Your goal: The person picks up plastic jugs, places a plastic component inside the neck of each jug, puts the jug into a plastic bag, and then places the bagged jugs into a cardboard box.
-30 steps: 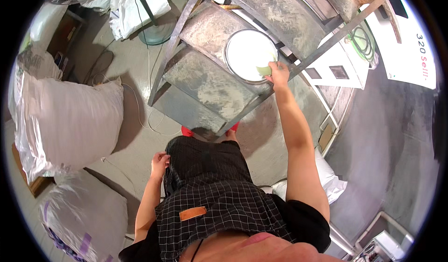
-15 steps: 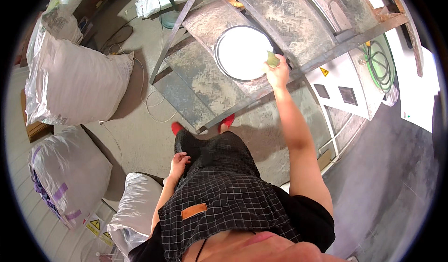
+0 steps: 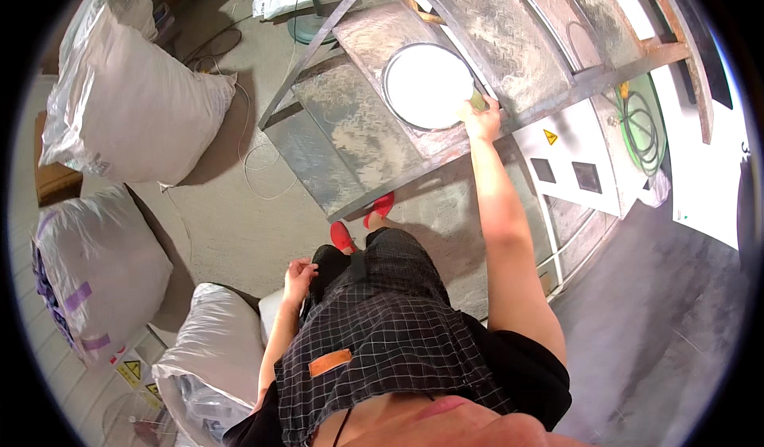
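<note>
A round bucket (image 3: pixel 391 116) with a dark rim stands on the worn metal steps, its inside glaring white. At its right rim is my right hand (image 3: pixel 482 119), closed on a small yellow-green piece (image 3: pixel 477 99). The piece's kind is unclear, since my fingers cover part of it and the glare hides the rest. Down beside the dark checked apron (image 3: pixel 374 327) hangs my left hand (image 3: pixel 299 278), fingers loosely bent and apart, with nothing visible in it.
The metal steps (image 3: pixel 350 144) have a slanting frame rail (image 3: pixel 446 160) in front. Large stuffed white sacks (image 3: pixel 143 105) line the left side. A white cabinet (image 3: pixel 569 152) with a warning sign stands right of the steps. Thin cords (image 3: pixel 245 164) lie on the floor.
My feet have shifted, the left one moving right toward the steps. My right hand and the yellow-green piece have moved slightly right along the rim. The view has turned a little.
</note>
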Motion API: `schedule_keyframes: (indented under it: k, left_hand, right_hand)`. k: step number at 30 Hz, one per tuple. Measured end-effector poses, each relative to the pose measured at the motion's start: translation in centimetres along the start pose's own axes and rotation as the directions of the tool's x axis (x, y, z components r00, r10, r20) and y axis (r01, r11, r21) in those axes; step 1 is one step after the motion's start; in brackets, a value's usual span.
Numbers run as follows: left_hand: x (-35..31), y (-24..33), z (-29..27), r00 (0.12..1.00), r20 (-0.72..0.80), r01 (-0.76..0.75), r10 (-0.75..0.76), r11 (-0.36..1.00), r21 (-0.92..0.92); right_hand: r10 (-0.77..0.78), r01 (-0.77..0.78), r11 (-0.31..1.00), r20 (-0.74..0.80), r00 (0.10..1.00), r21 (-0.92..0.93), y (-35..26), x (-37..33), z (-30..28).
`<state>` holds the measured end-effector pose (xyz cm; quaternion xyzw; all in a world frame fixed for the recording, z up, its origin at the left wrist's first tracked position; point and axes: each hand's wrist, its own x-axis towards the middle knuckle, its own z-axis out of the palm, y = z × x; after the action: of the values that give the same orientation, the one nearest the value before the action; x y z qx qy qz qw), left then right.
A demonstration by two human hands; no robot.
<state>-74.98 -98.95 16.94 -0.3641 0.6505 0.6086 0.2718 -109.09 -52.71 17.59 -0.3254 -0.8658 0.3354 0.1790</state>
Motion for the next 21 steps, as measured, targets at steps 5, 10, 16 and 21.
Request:
schedule_keyframes:
  k: [5,10,16,21]
  left_hand:
    - [-1.0,-1.7,-1.5,0.997,-0.068,0.017,-0.023,0.996,-0.088]
    - [-2.0,-4.5,-4.0,1.0,-0.017,-0.018,0.017,0.997,-0.069]
    - [1.1,-3.2,-4.4,0.973,0.227,-0.057,0.028,0.991,0.125]
    - [2.4,1.8,-3.3,0.983,0.165,-0.101,0.075,0.983,0.155]
  right_hand:
    - [0.302,-0.362,0.833,0.205,0.931,0.419,2.9,0.7,0.3]
    - [0.287,-0.678,0.043,0.641,0.712,0.734,2.2,-4.4,-1.7]
    - [0.264,-0.635,-0.136,0.646,0.716,0.76,-0.3,-6.9,-4.2]
    - [0.292,-0.474,-0.206,0.517,0.805,0.856,1.4,-3.7,-14.3]
